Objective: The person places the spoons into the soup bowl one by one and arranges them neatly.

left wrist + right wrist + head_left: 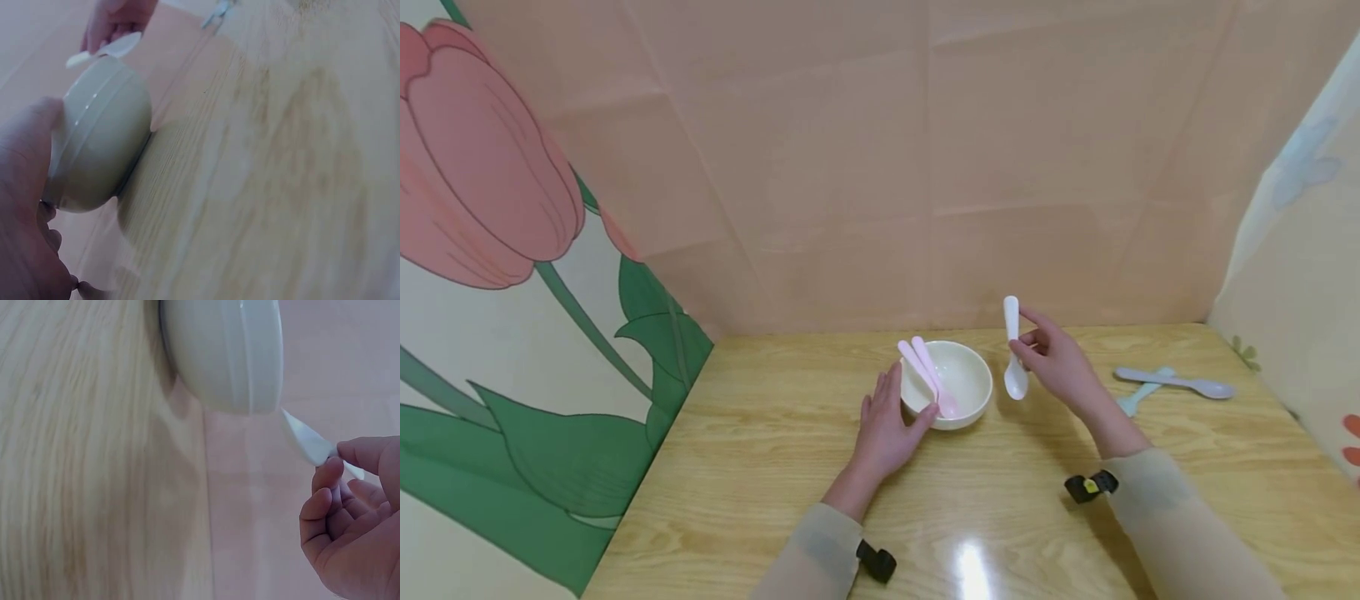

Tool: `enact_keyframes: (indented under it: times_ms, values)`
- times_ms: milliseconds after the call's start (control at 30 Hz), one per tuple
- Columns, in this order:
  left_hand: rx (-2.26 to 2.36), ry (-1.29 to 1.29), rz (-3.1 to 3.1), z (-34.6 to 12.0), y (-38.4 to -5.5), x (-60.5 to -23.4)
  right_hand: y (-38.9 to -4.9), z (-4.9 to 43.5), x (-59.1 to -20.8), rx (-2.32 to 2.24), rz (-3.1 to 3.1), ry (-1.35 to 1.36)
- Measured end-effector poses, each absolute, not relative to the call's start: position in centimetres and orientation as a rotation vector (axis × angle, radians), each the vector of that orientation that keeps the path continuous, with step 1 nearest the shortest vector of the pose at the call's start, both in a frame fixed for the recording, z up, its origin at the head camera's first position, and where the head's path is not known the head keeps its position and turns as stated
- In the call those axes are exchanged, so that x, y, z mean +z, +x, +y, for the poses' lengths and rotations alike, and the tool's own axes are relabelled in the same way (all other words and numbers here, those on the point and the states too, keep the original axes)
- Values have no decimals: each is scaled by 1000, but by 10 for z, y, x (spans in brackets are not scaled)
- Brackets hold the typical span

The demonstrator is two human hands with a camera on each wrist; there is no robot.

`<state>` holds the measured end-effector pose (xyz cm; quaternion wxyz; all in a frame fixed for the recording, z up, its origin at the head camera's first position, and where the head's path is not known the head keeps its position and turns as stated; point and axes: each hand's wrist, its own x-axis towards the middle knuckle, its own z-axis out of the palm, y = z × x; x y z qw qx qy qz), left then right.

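Nearest me, two black wrist cameras [876,562] sit at the sleeve cuffs. On the tabletop [737,517], just past them at my 12 o'clock, I have the left hand [887,429] gripping the cream bowl [966,375] from its 8 o'clock side, thumb at the near rim. Inside lean two pink spoons [917,365], handles toward 11 o'clock. The right hand [1060,358] pinches a white spoon [1012,321] between thumb and fingers, handle up, clear of the tabletop and near the bowl at its 2 o'clock. At the bowl's 3 o'clock, well apart, I see a lavender spoon [1183,382] lying across a light-blue utensil [1141,393]. Farthest off hangs a peach backdrop [925,167].
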<state>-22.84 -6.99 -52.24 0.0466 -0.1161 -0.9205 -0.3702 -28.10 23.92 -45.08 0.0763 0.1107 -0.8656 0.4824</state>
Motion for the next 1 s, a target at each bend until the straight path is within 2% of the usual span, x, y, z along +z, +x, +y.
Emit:
enact_keyframes:
  times_ms: [333, 1000]
  values:
    - [-1151, -354, -2787, -70, -228, -523, -277, 217, -440, 1537, -2547, 390]
    - [-1151, -363, -2778, -71, -228, -523, -283, 174, -441, 1524, -2572, 568]
